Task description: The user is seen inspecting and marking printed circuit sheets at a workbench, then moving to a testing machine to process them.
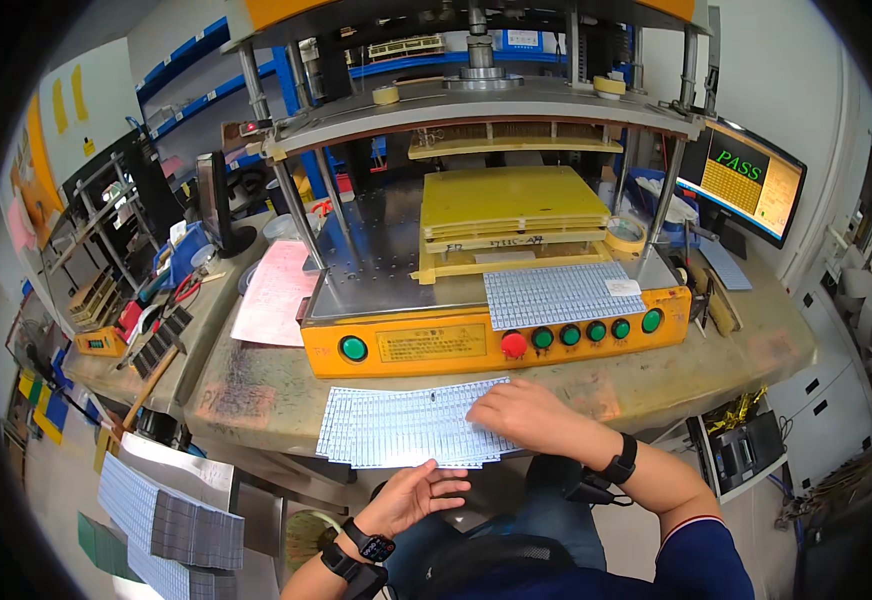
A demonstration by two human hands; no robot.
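A loose stack of pale blue-white printed circuit board panels [396,425] lies at the table's front edge, slightly fanned and jutting over it. My right hand [521,412] is closed at the stack's right end, fingers bent and pinched on the panels. Below the near edge, my left hand [418,498] is open, palm turned up and fingers apart. Its thumb tip meets the panels' edge. Another panel [556,295] with a white label rests on the front of the press, over part of the button row. A yellow test fixture [511,205] sits on the press bed.
The press [496,345] has an orange front with green buttons and a red one [513,345]. A pink paper [284,295] lies left of it. More panels are stacked [181,530] at lower left. A lit monitor [741,180] stands right; tape rolls [624,236] sit beside the fixture.
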